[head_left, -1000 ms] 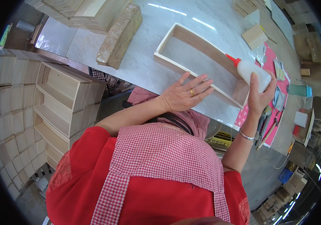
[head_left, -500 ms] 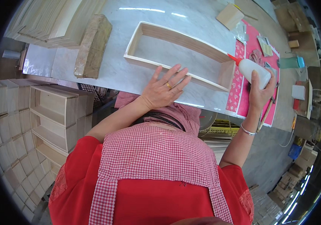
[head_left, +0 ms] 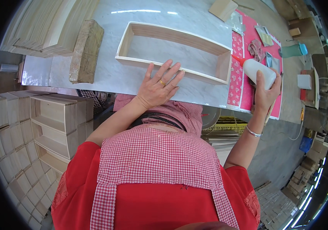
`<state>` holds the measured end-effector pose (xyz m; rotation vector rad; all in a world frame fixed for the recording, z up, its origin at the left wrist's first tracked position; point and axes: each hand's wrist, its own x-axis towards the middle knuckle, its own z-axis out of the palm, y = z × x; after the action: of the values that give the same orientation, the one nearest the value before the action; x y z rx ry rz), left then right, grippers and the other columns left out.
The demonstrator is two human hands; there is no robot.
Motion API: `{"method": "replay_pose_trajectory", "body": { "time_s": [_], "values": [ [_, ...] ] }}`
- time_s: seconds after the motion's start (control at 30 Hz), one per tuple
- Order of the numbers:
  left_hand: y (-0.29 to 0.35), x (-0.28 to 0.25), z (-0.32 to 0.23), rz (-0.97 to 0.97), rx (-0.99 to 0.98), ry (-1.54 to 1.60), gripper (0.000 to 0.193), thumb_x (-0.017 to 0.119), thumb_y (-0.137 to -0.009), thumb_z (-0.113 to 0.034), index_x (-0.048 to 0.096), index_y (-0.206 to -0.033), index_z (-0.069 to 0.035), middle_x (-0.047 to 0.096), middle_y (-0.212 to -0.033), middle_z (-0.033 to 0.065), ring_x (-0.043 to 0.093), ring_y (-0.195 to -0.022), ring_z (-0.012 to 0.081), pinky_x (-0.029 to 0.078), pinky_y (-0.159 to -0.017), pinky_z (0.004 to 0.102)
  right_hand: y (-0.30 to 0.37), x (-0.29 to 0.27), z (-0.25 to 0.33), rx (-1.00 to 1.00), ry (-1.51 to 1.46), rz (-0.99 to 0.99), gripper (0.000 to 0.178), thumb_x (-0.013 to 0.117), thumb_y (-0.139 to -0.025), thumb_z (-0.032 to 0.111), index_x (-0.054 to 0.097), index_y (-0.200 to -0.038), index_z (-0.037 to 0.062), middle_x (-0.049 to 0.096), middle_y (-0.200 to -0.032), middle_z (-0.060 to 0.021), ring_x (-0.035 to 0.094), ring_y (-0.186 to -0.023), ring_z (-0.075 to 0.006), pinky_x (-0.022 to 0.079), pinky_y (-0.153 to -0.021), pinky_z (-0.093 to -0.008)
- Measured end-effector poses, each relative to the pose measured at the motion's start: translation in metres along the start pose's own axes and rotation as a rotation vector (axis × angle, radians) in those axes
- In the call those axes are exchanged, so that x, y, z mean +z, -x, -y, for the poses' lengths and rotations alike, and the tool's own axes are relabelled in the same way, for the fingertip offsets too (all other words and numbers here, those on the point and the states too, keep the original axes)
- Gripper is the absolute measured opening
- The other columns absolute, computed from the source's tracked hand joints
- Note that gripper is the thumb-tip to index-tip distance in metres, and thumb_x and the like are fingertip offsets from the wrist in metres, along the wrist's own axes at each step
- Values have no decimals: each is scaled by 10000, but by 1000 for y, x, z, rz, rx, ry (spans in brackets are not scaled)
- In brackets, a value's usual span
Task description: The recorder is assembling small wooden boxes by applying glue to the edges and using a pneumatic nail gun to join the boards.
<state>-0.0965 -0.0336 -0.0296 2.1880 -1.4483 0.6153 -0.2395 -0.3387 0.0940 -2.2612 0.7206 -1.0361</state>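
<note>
On the marble-patterned table (head_left: 194,94) lies a long rectangular wooden frame (head_left: 171,32), with the tabletop showing through its middle. My left hand (head_left: 161,85) rests on the frame's near side, fingers spread and stretched out, a ring on one of them. At the frame's right end, my right hand (head_left: 268,90) is wrapped round a white squeeze bottle (head_left: 256,73) with a red nozzle. The bottle lies tilted, and its nozzle points left, close to the frame's right end piece.
A pink patterned mat (head_left: 250,57) carries a crumpled cloth (head_left: 255,50) and small packets. Beyond it lies a teal-lidded bottle (head_left: 294,50). A taped brown block (head_left: 87,51) and stacked thin boards (head_left: 52,27) occupy the left. Wooden boxes (head_left: 50,122) are piled below left.
The whole view has shifted slightly, moving the table and frame leftward. My right hand still holds the bottle, its nozzle a little lower along the frame's right end. My left hand stays on the frame.
</note>
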Motion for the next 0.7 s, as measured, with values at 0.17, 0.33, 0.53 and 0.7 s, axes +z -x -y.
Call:
{"method": "replay_pose_trajectory", "body": {
  "time_s": [0.17,0.33,0.53,0.7],
  "values": [
    [-1,0,-1,1,-7,4,617,703,-834,-319,517,-1407,-187,419,-1527,45,330,-1450,258,49,-1208,533,18,-12,4,-24,-13,23,362,770,-862,165,579,-1131,16,613,-1037,-91,587,-954,-165,497,-834,-316],
    [-1,1,-1,5,-13,14,621,705,-832,-315,515,-1411,-193,416,-1529,42,325,-1452,254,49,-1209,529,36,-28,9,-55,66,38,406,785,-837,148,573,-1153,9,607,-1047,-86,593,-955,-171,493,-838,-306],
    [-1,-1,1,3,-12,20,632,708,-827,-317,511,-1415,-197,405,-1536,40,326,-1452,254,52,-1209,528,55,-42,24,90,-36,79,410,783,-833,147,573,-1158,11,599,-1062,-81,593,-948,-169,492,-835,-301],
    [4,-3,-1,-22,-32,79,640,712,-819,-334,511,-1409,-190,394,-1540,45,319,-1455,266,63,-1204,547,57,-16,39,285,-399,72,438,781,-829,149,553,-1177,13,590,-1069,-80,589,-933,-159,492,-809,-291]
  ]
}}
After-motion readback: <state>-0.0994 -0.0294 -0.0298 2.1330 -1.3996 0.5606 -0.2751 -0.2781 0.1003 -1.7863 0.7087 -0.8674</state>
